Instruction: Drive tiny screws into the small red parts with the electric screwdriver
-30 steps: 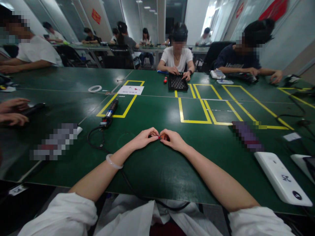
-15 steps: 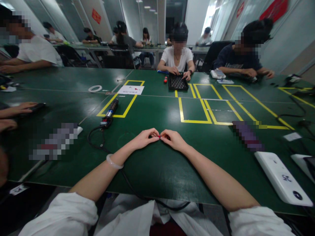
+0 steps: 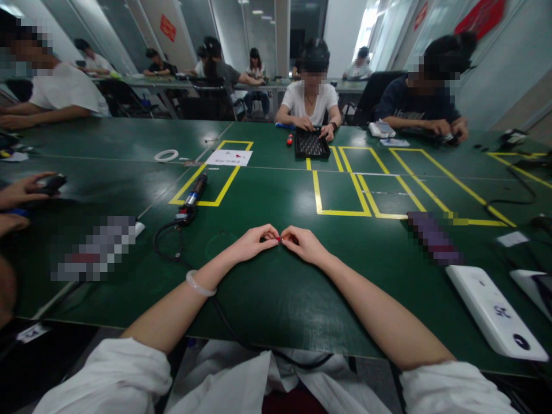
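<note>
My left hand [image 3: 257, 241] and my right hand [image 3: 303, 244] meet fingertip to fingertip just above the green table [image 3: 276, 299]. Both are closed in a pinch on a tiny red piece [image 3: 279, 238] between them. A spot of orange shows at the right fingertips. The piece is too small to tell its kind, and the fingers hide most of it. Left of my left hand, an electric screwdriver [image 3: 195, 192] with a black cable [image 3: 160, 244] lies on the table. The cable passes under my left forearm, which wears a pale bangle [image 3: 199, 285].
Yellow tape outlines [image 3: 345, 214] mark the table ahead, with a paper sheet [image 3: 228, 157] and a white ring [image 3: 166, 156] farther left. At right lie a blurred phone [image 3: 434, 238] and a white power bank [image 3: 495, 313]. Opposite, a co-worker handles a black tray [image 3: 312, 144].
My hands stay almost in place; a little orange now shows at the right fingertips. At the left edge, another person's hand has raised and turned a black object.
</note>
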A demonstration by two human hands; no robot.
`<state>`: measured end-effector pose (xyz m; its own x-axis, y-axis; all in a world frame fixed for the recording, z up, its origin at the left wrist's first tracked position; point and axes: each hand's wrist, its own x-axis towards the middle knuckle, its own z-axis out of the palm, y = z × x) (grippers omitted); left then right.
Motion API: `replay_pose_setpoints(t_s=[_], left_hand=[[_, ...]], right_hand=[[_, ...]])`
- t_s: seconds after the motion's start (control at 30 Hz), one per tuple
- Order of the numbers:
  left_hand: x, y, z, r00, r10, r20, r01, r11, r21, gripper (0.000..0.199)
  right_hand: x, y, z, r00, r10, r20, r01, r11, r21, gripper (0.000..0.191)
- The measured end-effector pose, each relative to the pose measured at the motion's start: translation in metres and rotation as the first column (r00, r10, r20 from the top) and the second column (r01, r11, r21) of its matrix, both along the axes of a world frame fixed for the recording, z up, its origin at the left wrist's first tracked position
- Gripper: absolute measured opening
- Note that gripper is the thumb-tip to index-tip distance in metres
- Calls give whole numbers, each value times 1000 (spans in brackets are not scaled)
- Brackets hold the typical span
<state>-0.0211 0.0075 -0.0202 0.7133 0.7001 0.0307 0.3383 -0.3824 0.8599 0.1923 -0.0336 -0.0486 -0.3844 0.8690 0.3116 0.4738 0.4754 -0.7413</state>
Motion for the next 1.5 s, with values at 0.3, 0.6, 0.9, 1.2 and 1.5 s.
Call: replay_pose_setpoints(t_s=[0.3,0.6,0.9,1.2,1.5], left_hand=[[0,1,-6,997,0,83,10,993,-118,28],[0,0,-6,995,-2,104,16,991,-134,29],[0,-2,-2,997,1,75,7,994,-108,31],[0,-2,-3,996,-5,85,13,996,-90,30],[-1,0,-5,996,6,93,6,991,-136,28]], right_hand=[[2,1,1,993,4,-114,-17,993,-113,19],[2,1,4,984,2,-180,-37,980,-193,24],[3,3,4,982,-1,-191,-43,973,-228,21],[2,2,3,977,12,-213,-66,967,-247,20],[3,1,0,978,58,-201,-96,979,-180,21]])
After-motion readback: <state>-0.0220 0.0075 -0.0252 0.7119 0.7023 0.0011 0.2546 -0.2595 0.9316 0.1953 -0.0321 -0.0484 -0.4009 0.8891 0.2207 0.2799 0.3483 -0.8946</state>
